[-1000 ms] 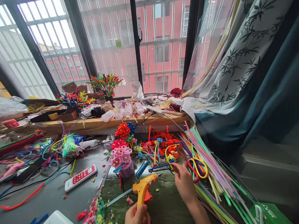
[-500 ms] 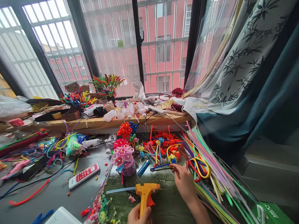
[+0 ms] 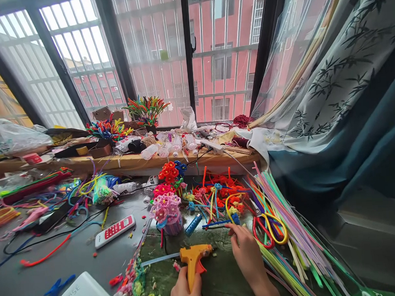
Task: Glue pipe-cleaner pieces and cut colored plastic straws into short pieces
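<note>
My left hand [image 3: 185,292] is wrapped round the handle of a yellow hot glue gun [image 3: 194,255], its nozzle pointing right and a clear glue stick [image 3: 160,259] jutting from the back. My right hand [image 3: 246,252] is just below a blue pipe-cleaner flower [image 3: 235,219] on a blue stem. Its fingers are bent, thumb and index tips apart, and nothing shows between them. A cup of pink pipe-cleaner flowers [image 3: 167,208] and a blue cylinder [image 3: 193,224] stand beyond the glue gun. Scissors with red and yellow handles [image 3: 278,228] lie right of my right hand.
Bundled pipe cleaners [image 3: 288,214] run along the right side. Red and yellow pipe-cleaner pieces [image 3: 223,191] are heaped behind my right hand. A white and red calculator [image 3: 115,231] and a white box-shaped device [image 3: 83,295] lie left. Bottles [image 3: 150,151] crowd the windowsill.
The view has shifted slightly, so the scene sits further right. My right hand has drawn back a little from the blue flower, which stays put. My left hand still holds the glue gun.
</note>
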A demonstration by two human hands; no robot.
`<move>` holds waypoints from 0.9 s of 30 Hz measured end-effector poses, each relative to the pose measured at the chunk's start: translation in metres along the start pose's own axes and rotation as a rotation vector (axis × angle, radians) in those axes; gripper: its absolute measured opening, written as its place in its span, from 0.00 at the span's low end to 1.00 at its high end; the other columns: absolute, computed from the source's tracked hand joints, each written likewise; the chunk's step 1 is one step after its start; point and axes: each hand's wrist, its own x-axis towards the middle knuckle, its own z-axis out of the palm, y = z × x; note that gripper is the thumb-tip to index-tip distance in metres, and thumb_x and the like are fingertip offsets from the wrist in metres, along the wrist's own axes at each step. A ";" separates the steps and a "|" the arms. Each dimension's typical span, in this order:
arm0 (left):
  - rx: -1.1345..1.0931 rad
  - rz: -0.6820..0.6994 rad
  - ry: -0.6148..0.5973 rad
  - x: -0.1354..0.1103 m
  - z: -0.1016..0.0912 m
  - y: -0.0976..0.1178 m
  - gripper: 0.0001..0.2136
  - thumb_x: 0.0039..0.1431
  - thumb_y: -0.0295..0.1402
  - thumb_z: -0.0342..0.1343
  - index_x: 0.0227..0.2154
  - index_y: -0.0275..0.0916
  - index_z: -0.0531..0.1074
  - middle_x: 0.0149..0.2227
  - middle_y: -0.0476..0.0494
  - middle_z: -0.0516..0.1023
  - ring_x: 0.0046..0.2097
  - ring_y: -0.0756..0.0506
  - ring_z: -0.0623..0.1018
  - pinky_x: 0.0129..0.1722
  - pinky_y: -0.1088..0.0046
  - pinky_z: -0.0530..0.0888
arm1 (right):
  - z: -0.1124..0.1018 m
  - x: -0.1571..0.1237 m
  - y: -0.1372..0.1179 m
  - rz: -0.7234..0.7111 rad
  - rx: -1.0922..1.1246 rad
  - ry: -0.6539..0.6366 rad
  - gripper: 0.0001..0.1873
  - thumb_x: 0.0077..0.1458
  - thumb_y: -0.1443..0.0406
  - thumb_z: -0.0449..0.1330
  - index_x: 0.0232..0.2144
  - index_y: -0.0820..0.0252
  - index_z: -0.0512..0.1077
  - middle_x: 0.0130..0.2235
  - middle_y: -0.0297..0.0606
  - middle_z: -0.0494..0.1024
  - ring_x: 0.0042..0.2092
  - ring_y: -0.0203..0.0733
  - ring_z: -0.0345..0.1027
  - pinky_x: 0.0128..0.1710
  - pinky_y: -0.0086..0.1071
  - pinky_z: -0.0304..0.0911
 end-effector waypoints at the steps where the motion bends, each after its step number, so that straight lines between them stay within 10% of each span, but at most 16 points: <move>1: 0.064 0.004 -0.001 0.000 -0.001 0.001 0.15 0.58 0.36 0.50 0.44 0.36 0.74 0.36 0.35 0.84 0.42 0.34 0.81 0.39 0.67 0.70 | -0.001 0.000 -0.002 -0.001 -0.001 0.002 0.20 0.54 0.74 0.46 0.40 0.59 0.74 0.34 0.40 0.78 0.39 0.45 0.73 0.41 0.36 0.65; 27: 0.394 0.019 -0.094 -0.001 0.005 0.014 0.21 0.65 0.36 0.40 0.55 0.35 0.68 0.42 0.37 0.83 0.46 0.39 0.80 0.40 0.72 0.68 | -0.007 -0.002 -0.007 0.046 0.003 0.011 0.18 0.55 0.72 0.46 0.39 0.59 0.75 0.34 0.41 0.78 0.38 0.45 0.73 0.39 0.36 0.66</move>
